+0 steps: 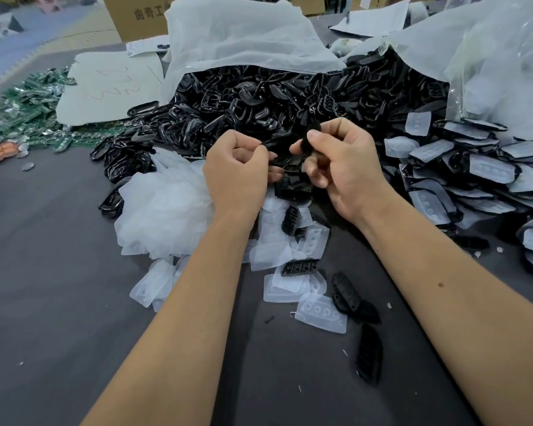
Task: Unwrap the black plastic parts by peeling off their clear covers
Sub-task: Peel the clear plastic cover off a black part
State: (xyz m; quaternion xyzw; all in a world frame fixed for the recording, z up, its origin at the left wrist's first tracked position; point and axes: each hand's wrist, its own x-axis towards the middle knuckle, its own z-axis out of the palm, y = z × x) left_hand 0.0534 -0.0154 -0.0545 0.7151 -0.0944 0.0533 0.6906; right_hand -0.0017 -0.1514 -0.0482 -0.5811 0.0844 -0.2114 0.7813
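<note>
Fingers of both the left hand (237, 162) and right hand (340, 158) pinch one black part (290, 167): light, stiff, probably slick; its cover edge is best taken.

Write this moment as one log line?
left hand: pinching black part | right hand: pinching black part | peeled clear covers: piled left

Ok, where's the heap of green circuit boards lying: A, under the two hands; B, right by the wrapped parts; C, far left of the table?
C: the green circuit boards lie at the table's far left, away from both hands.
</note>
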